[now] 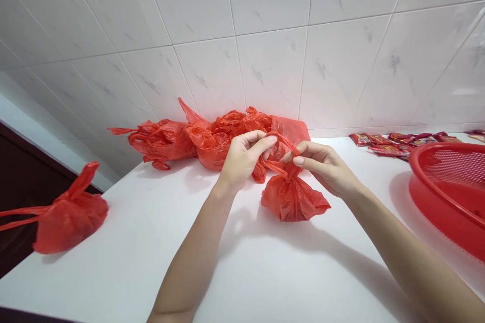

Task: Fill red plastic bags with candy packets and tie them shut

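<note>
A small red plastic bag (294,199), gathered tightly at its neck, is between my hands just above or on the white table; I cannot tell whether it touches. My left hand (246,156) is closed, pinching one of the bag's handles between thumb and fingers. On the other side, my right hand (322,164) pinches the twisted handle close above the neck. The handles make a loop stretched between both hands. What the bag contains is hidden by the plastic.
Several red plastic bags (164,139) lie along the tiled wall (273,70). Another tied red bag (71,219) sits at the table's left edge. A red plastic basket (432,197) stands at right, with small red packets (390,150) behind it on the white table (125,262).
</note>
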The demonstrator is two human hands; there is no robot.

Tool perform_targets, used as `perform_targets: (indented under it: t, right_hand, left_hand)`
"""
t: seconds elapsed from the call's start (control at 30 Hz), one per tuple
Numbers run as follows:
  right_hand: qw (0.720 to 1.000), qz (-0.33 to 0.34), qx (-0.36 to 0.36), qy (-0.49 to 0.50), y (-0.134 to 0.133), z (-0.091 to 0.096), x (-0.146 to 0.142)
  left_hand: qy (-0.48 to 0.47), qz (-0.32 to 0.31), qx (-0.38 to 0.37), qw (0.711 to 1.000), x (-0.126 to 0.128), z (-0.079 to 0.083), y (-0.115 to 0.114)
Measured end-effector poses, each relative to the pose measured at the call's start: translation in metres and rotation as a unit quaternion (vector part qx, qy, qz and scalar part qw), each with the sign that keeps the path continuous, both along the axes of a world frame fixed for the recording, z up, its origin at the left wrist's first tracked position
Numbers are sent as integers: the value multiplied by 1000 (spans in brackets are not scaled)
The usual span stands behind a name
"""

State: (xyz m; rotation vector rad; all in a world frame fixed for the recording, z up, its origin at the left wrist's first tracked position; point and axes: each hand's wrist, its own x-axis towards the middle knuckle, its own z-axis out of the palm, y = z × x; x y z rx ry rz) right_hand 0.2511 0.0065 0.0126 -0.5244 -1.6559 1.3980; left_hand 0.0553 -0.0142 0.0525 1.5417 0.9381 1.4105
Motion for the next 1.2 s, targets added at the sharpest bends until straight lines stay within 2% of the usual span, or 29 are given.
perform_targets:
  t: [0.2, 0.33, 0.47, 0.67, 0.87, 1.03, 1.2]
  right_hand:
    - [997, 65, -15, -32, -1, -1, -1]
    - [993, 110, -36, -19, -4, 0, -3]
    - [992, 119, -34, -3, -4, 1, -3]
    - [989, 142, -14, -25, -1, -3, -2]
    - [984, 171, -43, -29, 1, -2, 1]
    - [982, 182, -39, -43, 2, -3, 3]
    - [979, 198, -41, -38, 2, 0, 2]
  left_hand:
    - [-73, -86, -43, 993, 1, 4, -4]
    - [-60, -122, -57, 989, 0, 6, -6]
    - [-58, -102, -39, 992, -2, 5, -5]
    - [-83, -89, -57, 991, -1, 5, -4]
    - [-123, -76, -78, 986, -1, 6, -3]
    - [-152, -53, -76, 984, -2, 5, -1]
    - [-148, -65, -79, 984, -1, 7, -3]
